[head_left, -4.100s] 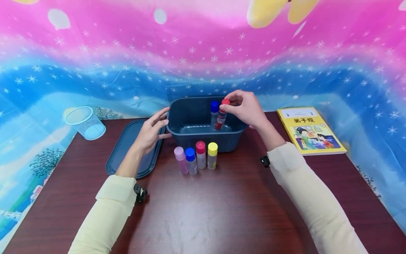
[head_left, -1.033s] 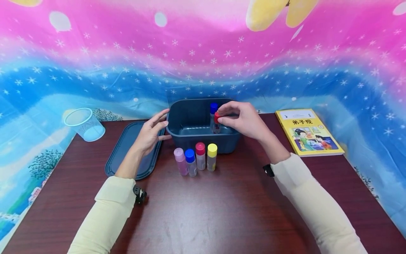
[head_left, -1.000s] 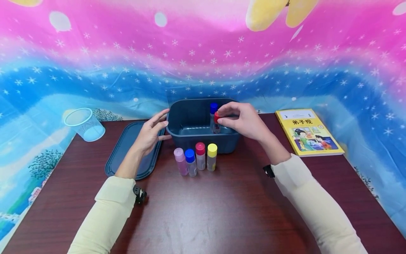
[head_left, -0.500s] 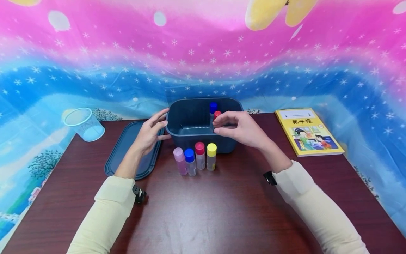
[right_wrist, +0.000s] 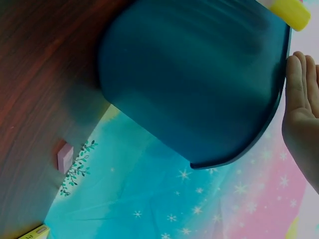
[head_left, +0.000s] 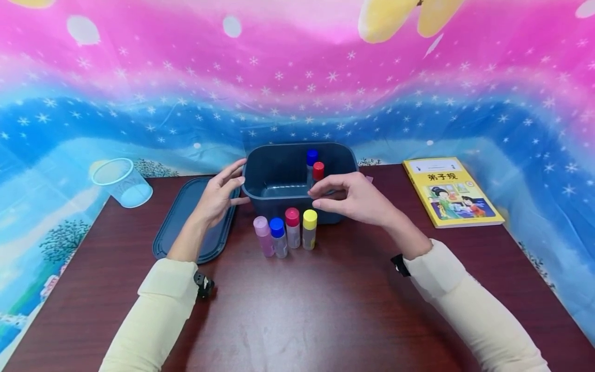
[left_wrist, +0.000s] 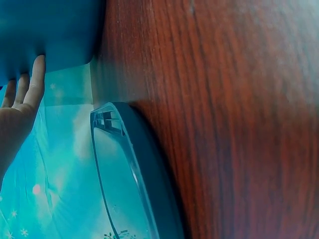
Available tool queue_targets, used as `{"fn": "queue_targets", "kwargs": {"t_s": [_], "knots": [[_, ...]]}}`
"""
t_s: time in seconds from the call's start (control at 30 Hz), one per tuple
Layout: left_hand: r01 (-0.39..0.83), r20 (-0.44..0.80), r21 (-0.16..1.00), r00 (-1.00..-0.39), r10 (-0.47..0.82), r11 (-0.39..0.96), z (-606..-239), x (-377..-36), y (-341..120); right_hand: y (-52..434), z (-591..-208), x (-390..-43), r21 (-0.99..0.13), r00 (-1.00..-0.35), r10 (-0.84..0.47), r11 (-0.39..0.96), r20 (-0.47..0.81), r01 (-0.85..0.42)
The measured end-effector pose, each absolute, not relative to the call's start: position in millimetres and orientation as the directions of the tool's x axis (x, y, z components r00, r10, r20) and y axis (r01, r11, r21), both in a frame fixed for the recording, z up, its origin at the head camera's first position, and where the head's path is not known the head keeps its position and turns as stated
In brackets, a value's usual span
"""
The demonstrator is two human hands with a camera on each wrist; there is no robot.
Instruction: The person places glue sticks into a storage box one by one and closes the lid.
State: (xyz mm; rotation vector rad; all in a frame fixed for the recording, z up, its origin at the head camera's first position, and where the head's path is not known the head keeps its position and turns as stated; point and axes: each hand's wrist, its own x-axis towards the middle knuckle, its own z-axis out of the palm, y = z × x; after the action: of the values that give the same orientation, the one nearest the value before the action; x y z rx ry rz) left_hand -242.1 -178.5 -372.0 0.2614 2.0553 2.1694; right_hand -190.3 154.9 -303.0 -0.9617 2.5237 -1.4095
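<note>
Left hand (head_left: 218, 194) flat against the left wall of the dark blue plastic tub (head_left: 283, 204), fingers straight, gripping nothing. Right hand (head_left: 355, 199) hovers at the tub's front rim, fingers loosely curved, empty, just above the row of bottles. Inside the tub, at its right side: red-capped clear bottle (head_left: 318, 173) upright, blue-capped clear bottle (head_left: 312, 160) upright just behind it, apparently touching. In front of the tub on the dark wood surface (head_left: 302, 310), a tight row of four small bottles: pink-capped (head_left: 263, 235), blue-capped (head_left: 278, 237), red-capped (head_left: 292, 227), yellow-capped (head_left: 309, 228). Left of the tub: dark blue oval lid (head_left: 186, 219) lying flat, partly under the left forearm. Further left of the tub: clear plastic cup (head_left: 122, 181) tipped on its side. Well right of the tub: yellow picture book (head_left: 451, 191) lying flat. Small pink block (right_wrist: 65, 156) beside the tub in the right wrist view.
</note>
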Motion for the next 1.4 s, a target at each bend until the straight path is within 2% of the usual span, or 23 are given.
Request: {"fn": "queue_targets", "kwargs": {"t_s": [0.23, 0.5, 0.93, 1.4], "knots": [[0.014, 0.028, 0.998, -0.974, 0.223, -0.064, -373, -242, -179, 154, -309, -187, -0.805, -0.771, -0.625, 0.392, 0.122, -0.445], [0.008, 0.022, 0.998, -0.976, 0.217, -0.064, -373, -242, -179, 147, -316, -185, -0.804, -0.795, -0.606, 0.463, 0.019, -0.372], [0.011, 0.026, 0.998, -0.974, 0.224, -0.064, -372, -242, -177, 140, -328, -186, -0.786, -0.782, -0.623, 0.472, 0.022, -0.399], [0.017, 0.031, 0.998, -0.975, 0.221, -0.067, -371, -241, -179, 143, -316, -186, -0.767, -0.773, -0.633, 0.473, 0.047, -0.434]]}}
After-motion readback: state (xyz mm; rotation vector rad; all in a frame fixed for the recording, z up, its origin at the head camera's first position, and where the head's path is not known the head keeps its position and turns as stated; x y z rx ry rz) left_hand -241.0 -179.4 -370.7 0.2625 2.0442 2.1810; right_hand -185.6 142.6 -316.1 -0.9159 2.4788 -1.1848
